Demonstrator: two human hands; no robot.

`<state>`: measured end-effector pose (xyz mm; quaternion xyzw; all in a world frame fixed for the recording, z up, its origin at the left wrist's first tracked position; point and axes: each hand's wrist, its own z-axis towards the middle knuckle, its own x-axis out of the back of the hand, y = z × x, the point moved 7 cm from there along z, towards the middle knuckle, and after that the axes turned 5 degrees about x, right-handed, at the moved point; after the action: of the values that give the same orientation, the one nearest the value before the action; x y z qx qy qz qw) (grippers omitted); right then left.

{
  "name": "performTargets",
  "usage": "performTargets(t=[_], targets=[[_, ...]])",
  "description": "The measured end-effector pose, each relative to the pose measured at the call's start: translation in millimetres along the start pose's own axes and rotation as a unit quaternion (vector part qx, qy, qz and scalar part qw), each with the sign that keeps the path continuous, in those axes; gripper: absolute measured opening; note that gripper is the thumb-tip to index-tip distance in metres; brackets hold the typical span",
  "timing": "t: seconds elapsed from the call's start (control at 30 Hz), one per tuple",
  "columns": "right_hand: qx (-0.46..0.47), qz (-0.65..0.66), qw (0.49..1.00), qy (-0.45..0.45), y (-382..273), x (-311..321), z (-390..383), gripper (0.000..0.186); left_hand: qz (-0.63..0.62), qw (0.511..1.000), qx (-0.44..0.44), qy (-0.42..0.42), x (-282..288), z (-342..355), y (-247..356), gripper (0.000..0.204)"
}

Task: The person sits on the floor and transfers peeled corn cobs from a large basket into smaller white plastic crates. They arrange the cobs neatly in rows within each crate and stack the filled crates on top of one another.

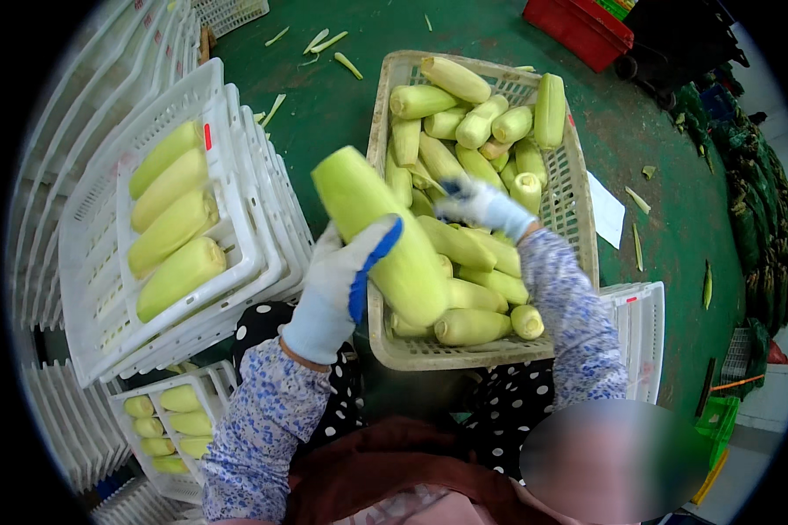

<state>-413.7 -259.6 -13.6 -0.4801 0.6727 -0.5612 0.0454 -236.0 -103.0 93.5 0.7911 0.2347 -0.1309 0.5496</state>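
Note:
A large ear of corn in pale green husk [394,249] is tilted over the near left side of the crate, and my left hand [337,276], in a white glove with blue patches, is closed round it. My right hand [481,206], gloved the same way, reaches over the crate among more husked ears. Motion smears its fingers, so I cannot make out whether they grip anything. The off-white plastic crate [584,206] in front of me holds many ears lying at mixed angles, such as one ear [549,112] standing against the far right corner.
To the left, several stacked white trays [96,262] carry a row of corn ears [181,280] on top. A lower divided tray [168,411] holds smaller ears. White trays [639,332] also stand at right. A red bin [578,33], green floor [674,210] with husk scraps, and a leafy heap [757,210] lie beyond.

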Motion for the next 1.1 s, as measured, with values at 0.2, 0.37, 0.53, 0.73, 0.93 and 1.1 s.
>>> performTargets(t=[0.2, 0.37, 0.53, 0.73, 0.93, 1.1], targets=[[-0.126, -0.41, 0.9, -0.08, 117.6, -70.8, 26.0, 0.089, 0.041, 0.993, -0.085, 0.072, 8.8, -12.9, 31.6, 0.032], [-0.145, 0.007, 0.983, -0.114, 153.1, -51.8, 1.9, 0.064, 0.009, 0.997, -0.064, 0.03, 18.6, -13.1, 19.0, 0.039], [0.072, 0.246, 0.966, -0.042, 38.4, -28.5, -92.8, 0.045, 0.029, 0.999, -0.019, -0.038, 13.9, -15.6, 4.0, 0.045], [-0.04, 0.503, 0.863, -0.034, -79.0, -41.7, -164.3, 0.047, 0.443, 0.814, -0.362, -0.103, -5.8, -58.7, 5.9, 0.072], [0.084, 0.404, 0.907, -0.088, -104.7, -54.5, -209.2, 0.057, 0.525, 0.699, -0.452, -0.179, -18.1, -130.9, 6.9, 0.081], [0.394, -0.097, 0.91, -0.086, -169.4, -88.0, -236.3, 0.083, 0.557, 0.666, -0.421, -0.263, -34.4, -199.6, -10.6, 0.062]])
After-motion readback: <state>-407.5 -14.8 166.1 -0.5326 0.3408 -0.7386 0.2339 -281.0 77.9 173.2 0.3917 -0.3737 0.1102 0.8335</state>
